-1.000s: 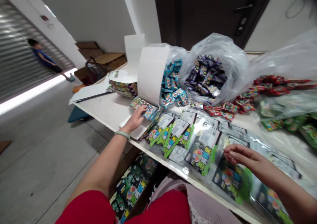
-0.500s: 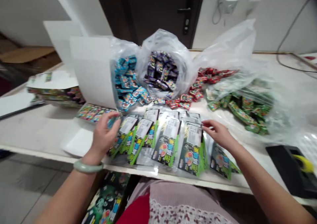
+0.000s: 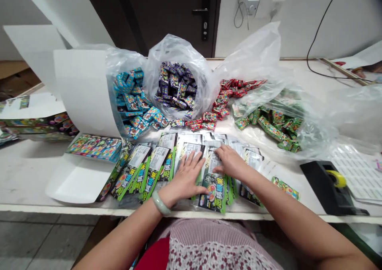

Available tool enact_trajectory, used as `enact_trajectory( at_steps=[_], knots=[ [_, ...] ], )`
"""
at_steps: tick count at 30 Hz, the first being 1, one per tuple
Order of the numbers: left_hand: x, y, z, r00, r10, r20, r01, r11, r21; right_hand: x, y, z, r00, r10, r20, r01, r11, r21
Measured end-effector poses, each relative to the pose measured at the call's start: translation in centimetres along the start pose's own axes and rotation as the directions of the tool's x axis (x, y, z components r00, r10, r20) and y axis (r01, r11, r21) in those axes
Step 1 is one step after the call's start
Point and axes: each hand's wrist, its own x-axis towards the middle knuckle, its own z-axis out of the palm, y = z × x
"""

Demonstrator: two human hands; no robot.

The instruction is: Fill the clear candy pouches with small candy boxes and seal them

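Observation:
My left hand (image 3: 185, 177) lies flat, fingers spread, on a spread of green-edged candy pouches (image 3: 149, 170) at the near edge of the white table (image 3: 26, 170). Beside it, my right hand (image 3: 229, 162) rests on one pouch (image 3: 213, 186) in the middle of the spread, fingers curled down over its white label. A pale green bangle (image 3: 160, 204) circles my left wrist. Behind the pouches stand open plastic bags of blue candies (image 3: 134, 103), purple candies (image 3: 176, 85), red candies (image 3: 229, 93) and green candies (image 3: 277, 125).
A white cardboard box (image 3: 85, 91) lies on its side at the left with colourful packets (image 3: 95, 146) on its flap. A black tape dispenser (image 3: 330, 186) sits at the right near edge. A cable (image 3: 325, 77) trails over the far right. A dark door (image 3: 179, 11) is behind.
My head turned right, from the table's left end to face it squarely. My left hand moved from the colourful packets onto the pouches. My right hand slid left to meet it.

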Motion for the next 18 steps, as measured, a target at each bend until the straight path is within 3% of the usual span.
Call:
enact_trajectory(
  at_steps=[14, 18],
  knots=[
    [0.0, 0.0, 0.0, 0.999, 0.012, 0.052, -0.01, 0.999, -0.048, 2.8, 0.8, -1.0, 0.991, 0.06, 0.118, -0.075, 0.989, 0.124],
    [0.0, 0.0, -0.4, 0.999, -0.002, 0.052, 0.008, 0.993, -0.115, 1.8, 1.1, -1.8, 0.985, 0.095, 0.145, -0.115, 0.984, 0.136]
  ],
)
